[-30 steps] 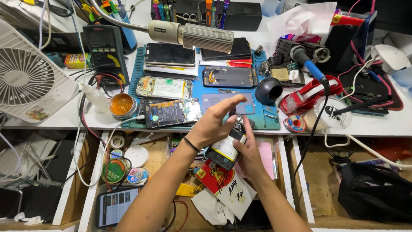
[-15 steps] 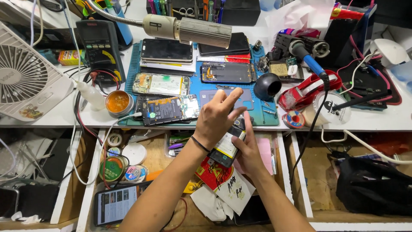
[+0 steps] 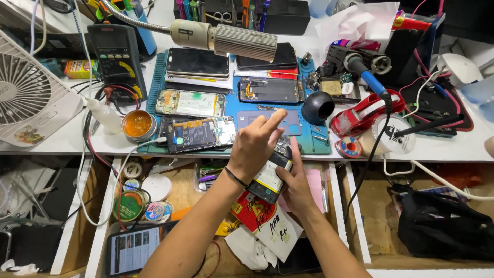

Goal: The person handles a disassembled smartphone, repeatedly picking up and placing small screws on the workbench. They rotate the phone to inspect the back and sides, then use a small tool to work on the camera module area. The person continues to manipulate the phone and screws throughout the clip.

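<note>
My right hand (image 3: 297, 186) grips an opened phone (image 3: 267, 181) with its back off, showing a pale battery, just over the front edge of the white bench and above an open drawer. My left hand (image 3: 256, 145), with a dark band at the wrist, lies over the phone's top end. Its index finger sticks out toward the blue work mat (image 3: 320, 145) while the other fingers curl down onto the phone. The phone's upper part is hidden under that hand.
On the mat lie several dismantled phones (image 3: 198, 134). A lamp head (image 3: 244, 44) hangs above it. A tin of amber flux (image 3: 138, 125), multimeter (image 3: 116, 56) and fan (image 3: 25, 98) stand left; a red tape dispenser (image 3: 360, 116) right. The drawer holds tape rolls (image 3: 128, 206) and a lit phone (image 3: 134, 249).
The left hand's spread fingers have closed down onto the phone, leaving only the index finger out. Both hands and the phone stay at the bench's front edge.
</note>
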